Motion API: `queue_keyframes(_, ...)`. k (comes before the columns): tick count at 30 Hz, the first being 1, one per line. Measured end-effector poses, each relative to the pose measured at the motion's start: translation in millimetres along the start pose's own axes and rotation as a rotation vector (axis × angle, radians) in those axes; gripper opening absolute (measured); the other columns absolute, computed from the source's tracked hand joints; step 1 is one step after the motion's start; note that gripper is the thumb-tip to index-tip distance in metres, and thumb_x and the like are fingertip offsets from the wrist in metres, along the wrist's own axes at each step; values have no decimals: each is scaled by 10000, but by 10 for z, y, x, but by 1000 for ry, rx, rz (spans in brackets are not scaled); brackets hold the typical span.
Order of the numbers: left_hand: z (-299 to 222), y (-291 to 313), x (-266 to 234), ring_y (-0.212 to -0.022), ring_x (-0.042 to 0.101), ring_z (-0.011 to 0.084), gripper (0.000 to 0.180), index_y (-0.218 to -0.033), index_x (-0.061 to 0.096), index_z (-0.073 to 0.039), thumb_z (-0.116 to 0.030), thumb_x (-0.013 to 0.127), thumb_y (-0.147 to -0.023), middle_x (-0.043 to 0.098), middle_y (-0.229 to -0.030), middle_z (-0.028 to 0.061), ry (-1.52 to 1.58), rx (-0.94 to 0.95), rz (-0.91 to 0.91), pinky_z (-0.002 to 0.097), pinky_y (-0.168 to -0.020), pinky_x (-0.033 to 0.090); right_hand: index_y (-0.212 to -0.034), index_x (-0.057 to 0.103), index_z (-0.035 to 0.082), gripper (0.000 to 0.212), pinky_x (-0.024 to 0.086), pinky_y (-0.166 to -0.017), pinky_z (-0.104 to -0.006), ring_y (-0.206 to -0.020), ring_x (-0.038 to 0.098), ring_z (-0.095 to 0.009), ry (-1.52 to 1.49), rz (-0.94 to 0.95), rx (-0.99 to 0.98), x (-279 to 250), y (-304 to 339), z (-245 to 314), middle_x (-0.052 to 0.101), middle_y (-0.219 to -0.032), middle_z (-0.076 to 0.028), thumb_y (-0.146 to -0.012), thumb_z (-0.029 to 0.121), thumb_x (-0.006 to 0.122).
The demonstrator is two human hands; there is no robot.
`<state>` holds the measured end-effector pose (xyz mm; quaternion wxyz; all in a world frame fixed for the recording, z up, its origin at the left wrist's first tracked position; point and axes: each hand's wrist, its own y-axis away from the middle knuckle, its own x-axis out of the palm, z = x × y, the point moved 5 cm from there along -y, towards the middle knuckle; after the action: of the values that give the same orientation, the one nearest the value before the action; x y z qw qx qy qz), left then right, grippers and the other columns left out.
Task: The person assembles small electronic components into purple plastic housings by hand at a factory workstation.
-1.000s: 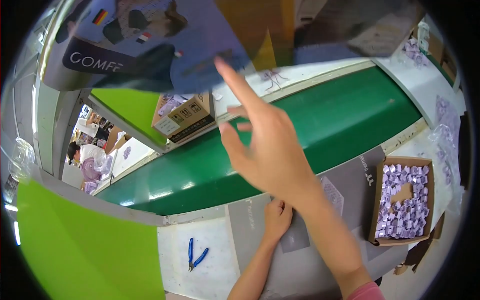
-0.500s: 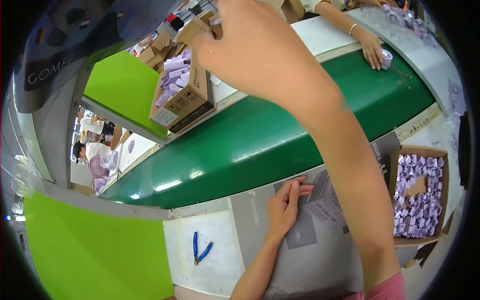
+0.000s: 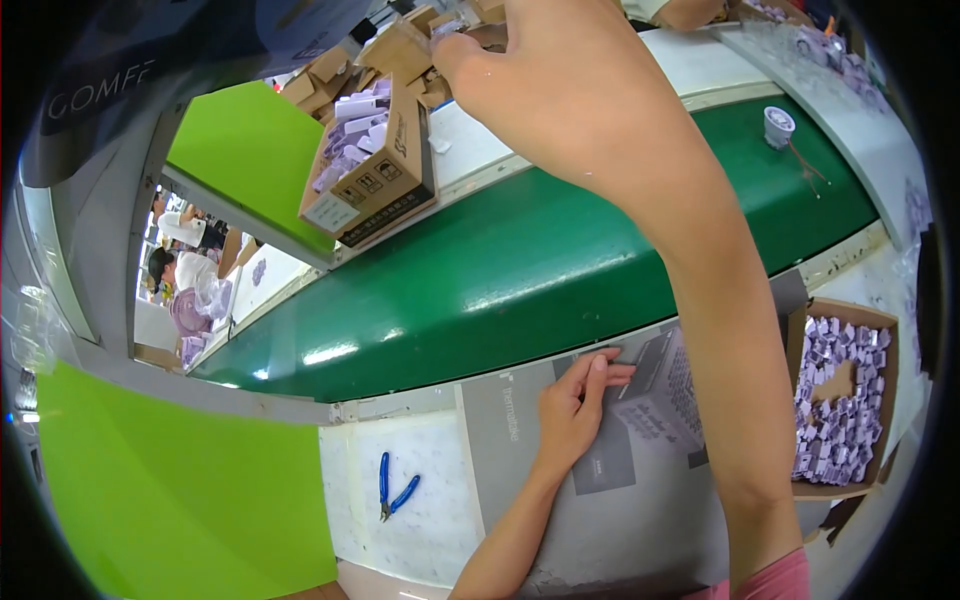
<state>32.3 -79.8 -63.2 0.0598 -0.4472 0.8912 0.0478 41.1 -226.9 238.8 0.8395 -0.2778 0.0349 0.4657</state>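
My left hand (image 3: 572, 412) lies on a grey printed sheet (image 3: 500, 460) at the front, its fingers stretched out and holding nothing I can see. Up across the green conveyor belt (image 3: 450, 300) reaches my right arm. My right hand (image 3: 560, 85) is at the top edge, over the far side of the belt. Its thumb shows, but its other fingertips are cut off or hidden, so I cannot make out what they hold. Left of it stands a carton (image 3: 385, 185) filled with pale purple plastic parts (image 3: 355, 140).
Blue-handled nippers (image 3: 390, 488) lie on the white tabletop, left of the sheet. A shallow box (image 3: 893, 400) of small purple parts stands at right. On the belt sits a small white round part (image 3: 778, 128) with wires. A co-worker's arm (image 3: 690, 10) shows at the top.
My right hand has shifted a little to the right. The co-worker's hand has let go of the white round part and drawn back toward the top edge. My left hand stays in place.
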Motion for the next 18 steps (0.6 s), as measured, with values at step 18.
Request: queue_keyframes(18, -4, 3, 8, -902, 734, 156, 343, -1164, 661, 17, -247, 466, -1065, 759, -947, 116, 2, 10, -1, 225, -724, 517, -1578, 68, 19, 812, 496, -879, -421, -946, 683, -361, 74, -54, 4, 111, 11, -100, 647, -1015, -345, -938, 187, 540)
